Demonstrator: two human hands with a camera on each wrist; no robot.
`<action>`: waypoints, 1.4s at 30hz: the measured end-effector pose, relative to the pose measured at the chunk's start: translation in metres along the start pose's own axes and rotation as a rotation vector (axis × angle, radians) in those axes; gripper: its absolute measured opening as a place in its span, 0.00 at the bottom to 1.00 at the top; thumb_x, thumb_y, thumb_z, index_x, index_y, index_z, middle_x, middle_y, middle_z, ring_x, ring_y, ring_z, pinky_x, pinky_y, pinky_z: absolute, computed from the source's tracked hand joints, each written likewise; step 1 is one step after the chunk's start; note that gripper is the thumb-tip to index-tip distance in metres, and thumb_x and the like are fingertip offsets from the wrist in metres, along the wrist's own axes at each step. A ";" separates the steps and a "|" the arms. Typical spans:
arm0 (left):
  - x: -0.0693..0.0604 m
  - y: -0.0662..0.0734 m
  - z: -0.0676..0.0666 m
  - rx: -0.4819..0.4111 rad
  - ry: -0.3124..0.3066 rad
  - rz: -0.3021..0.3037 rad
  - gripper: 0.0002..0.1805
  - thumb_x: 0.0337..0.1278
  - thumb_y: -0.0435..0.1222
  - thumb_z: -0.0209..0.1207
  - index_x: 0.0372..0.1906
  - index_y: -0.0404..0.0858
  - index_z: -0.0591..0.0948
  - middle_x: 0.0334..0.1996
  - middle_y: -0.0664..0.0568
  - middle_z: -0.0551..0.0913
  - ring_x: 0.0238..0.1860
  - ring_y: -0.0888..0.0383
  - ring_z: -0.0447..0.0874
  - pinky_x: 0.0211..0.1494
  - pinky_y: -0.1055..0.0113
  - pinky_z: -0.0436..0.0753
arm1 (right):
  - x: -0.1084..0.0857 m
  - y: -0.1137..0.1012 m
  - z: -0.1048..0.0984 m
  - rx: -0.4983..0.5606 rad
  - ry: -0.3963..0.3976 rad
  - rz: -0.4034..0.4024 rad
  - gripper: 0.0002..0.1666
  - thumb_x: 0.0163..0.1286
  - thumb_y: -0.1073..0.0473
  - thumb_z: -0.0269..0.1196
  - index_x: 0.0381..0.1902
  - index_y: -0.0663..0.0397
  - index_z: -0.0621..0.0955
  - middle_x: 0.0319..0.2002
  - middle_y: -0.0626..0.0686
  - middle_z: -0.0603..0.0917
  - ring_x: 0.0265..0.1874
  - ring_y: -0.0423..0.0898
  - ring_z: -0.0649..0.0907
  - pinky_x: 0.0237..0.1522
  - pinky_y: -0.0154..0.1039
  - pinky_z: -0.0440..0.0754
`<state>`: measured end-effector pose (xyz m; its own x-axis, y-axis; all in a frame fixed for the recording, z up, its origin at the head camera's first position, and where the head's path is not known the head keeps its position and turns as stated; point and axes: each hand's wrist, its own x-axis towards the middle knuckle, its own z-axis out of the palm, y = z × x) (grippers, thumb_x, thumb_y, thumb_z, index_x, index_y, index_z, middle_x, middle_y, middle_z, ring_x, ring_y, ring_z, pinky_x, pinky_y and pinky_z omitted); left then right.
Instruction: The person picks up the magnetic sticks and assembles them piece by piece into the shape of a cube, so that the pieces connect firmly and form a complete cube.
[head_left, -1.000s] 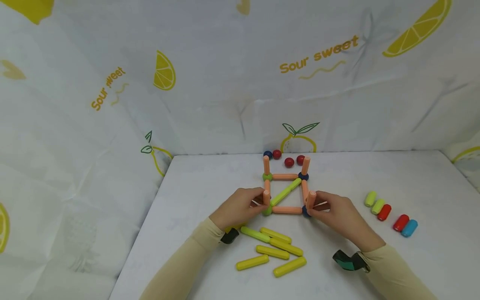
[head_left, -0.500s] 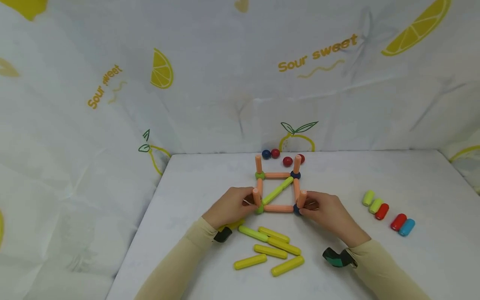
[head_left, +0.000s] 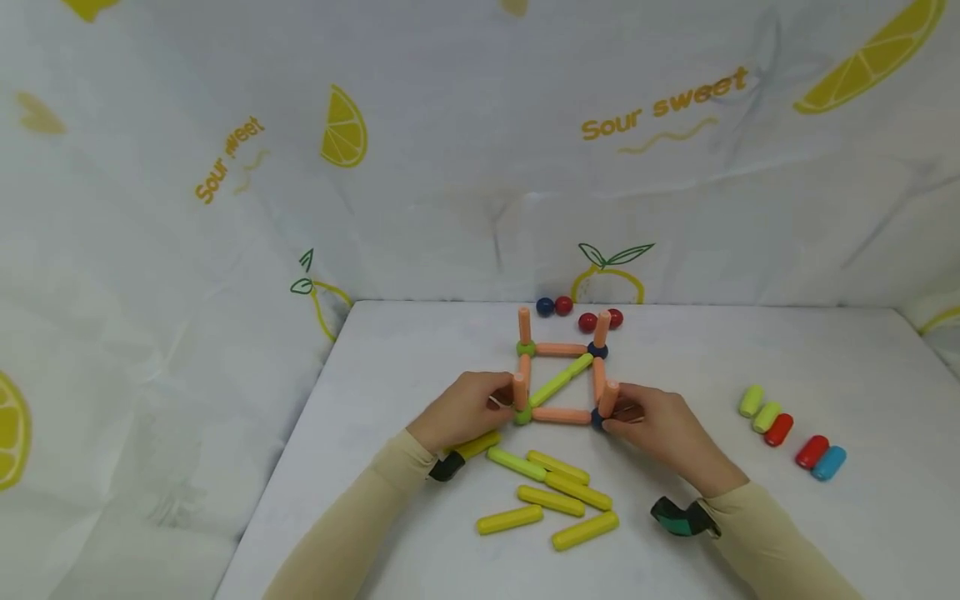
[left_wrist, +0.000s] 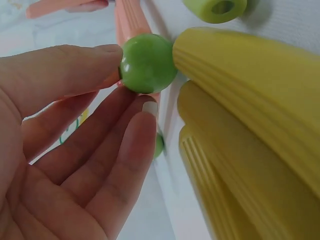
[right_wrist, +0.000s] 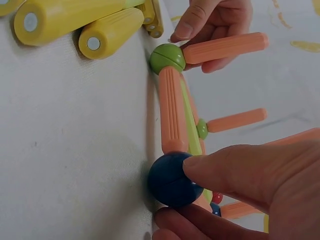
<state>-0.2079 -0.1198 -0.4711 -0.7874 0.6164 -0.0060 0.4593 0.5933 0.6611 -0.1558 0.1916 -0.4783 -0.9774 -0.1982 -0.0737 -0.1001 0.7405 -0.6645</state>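
Observation:
A square frame of orange magnetic rods (head_left: 562,415) lies on the table, with balls at its corners and an upright orange rod on each. A light green diagonal (head_left: 561,382) crosses it. At the near left corner my left hand (head_left: 465,410) pinches the green ball (left_wrist: 149,63); the thumb lies against it in the left wrist view. My right hand (head_left: 660,429) grips the dark blue ball (right_wrist: 173,180) at the near right corner, thumb on its side and fingers below. Upright orange rods (head_left: 609,399) partly cover the fingertips in the head view.
Several yellow rods (head_left: 585,531) and a light green piece (head_left: 516,464) lie in front of the frame. Behind it are red balls (head_left: 564,305) and a blue ball (head_left: 545,307). Short green, red and blue pieces (head_left: 829,463) lie at the right. A printed cloth (head_left: 450,167) hangs behind.
Both hands have slid the frame a little to the left across the table, keeping their grip on the near corner balls. The head view has also shifted slightly.

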 end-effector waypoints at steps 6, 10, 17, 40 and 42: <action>0.003 -0.004 0.001 0.027 0.028 0.010 0.04 0.71 0.37 0.70 0.45 0.48 0.86 0.44 0.61 0.90 0.47 0.67 0.87 0.55 0.67 0.88 | 0.005 -0.002 0.000 -0.011 -0.003 -0.028 0.20 0.69 0.58 0.76 0.56 0.58 0.86 0.46 0.54 0.92 0.46 0.51 0.91 0.51 0.54 0.91; 0.002 -0.004 -0.002 0.033 0.037 0.010 0.04 0.72 0.37 0.70 0.46 0.48 0.87 0.45 0.60 0.91 0.48 0.66 0.88 0.56 0.65 0.88 | 0.009 -0.005 -0.002 -0.013 -0.014 -0.036 0.20 0.69 0.58 0.76 0.56 0.58 0.86 0.46 0.54 0.92 0.46 0.51 0.91 0.51 0.54 0.91; -0.015 -0.008 -0.014 0.052 0.037 -0.066 0.18 0.73 0.41 0.69 0.63 0.45 0.85 0.55 0.55 0.90 0.55 0.60 0.89 0.62 0.63 0.87 | 0.014 -0.001 -0.009 0.005 -0.094 -0.011 0.25 0.71 0.56 0.74 0.63 0.55 0.83 0.54 0.57 0.91 0.52 0.55 0.90 0.54 0.55 0.91; -0.044 -0.040 -0.037 0.095 -0.053 -0.261 0.12 0.63 0.35 0.73 0.50 0.46 0.92 0.45 0.59 0.91 0.46 0.62 0.84 0.56 0.61 0.85 | 0.120 0.058 -0.071 -0.069 -0.029 0.018 0.32 0.82 0.54 0.61 0.78 0.58 0.72 0.72 0.70 0.77 0.65 0.71 0.82 0.62 0.65 0.85; -0.042 -0.040 -0.034 0.101 -0.057 -0.247 0.11 0.64 0.35 0.73 0.50 0.46 0.93 0.45 0.59 0.91 0.45 0.63 0.84 0.54 0.63 0.85 | 0.130 0.058 -0.072 -0.087 -0.041 0.020 0.34 0.81 0.53 0.62 0.80 0.56 0.70 0.74 0.70 0.75 0.65 0.71 0.82 0.63 0.66 0.84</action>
<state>-0.2074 -0.1872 -0.4719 -0.8573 0.4735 -0.2021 0.2976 0.7761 0.5560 -0.3018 0.2555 -0.4728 -0.9712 -0.2073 -0.1177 -0.0980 0.7974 -0.5955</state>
